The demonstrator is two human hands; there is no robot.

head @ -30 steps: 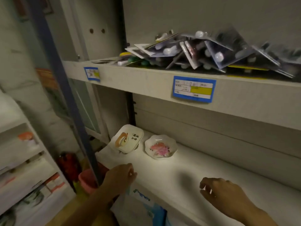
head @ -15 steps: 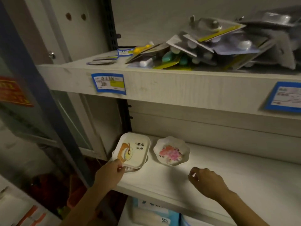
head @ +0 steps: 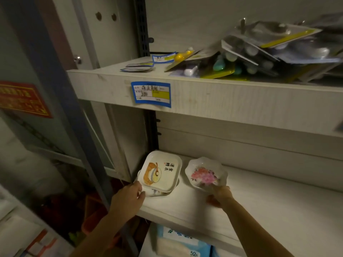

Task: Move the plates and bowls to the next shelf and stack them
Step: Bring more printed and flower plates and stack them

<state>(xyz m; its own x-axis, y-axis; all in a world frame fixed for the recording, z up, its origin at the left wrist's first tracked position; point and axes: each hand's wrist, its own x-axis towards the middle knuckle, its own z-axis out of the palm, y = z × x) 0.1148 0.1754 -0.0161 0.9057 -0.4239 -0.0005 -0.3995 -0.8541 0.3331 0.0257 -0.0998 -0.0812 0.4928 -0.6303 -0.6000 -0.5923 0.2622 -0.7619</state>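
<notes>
A square white plate [head: 161, 171] with an orange picture and dark characters lies tilted on another white dish [head: 155, 193] at the left end of the lower shelf [head: 259, 201]. My left hand [head: 128, 199] grips the stack's near left edge. Right of it sits a small scalloped bowl [head: 205, 174] with a pink flower print. My right hand [head: 220, 197] holds that bowl's near rim, its fingertips hidden beneath.
The upper shelf [head: 204, 93] carries a blue price label [head: 151, 94] and a heap of packaged items [head: 250, 54]. A blue metal post [head: 61, 101] stands to the left. Tissue packs [head: 183, 242] lie under the lower shelf.
My right hand moved forward from the bare shelf and took hold of the flower bowl's rim. My left hand stays at the square plate stack. The view has come closer.
</notes>
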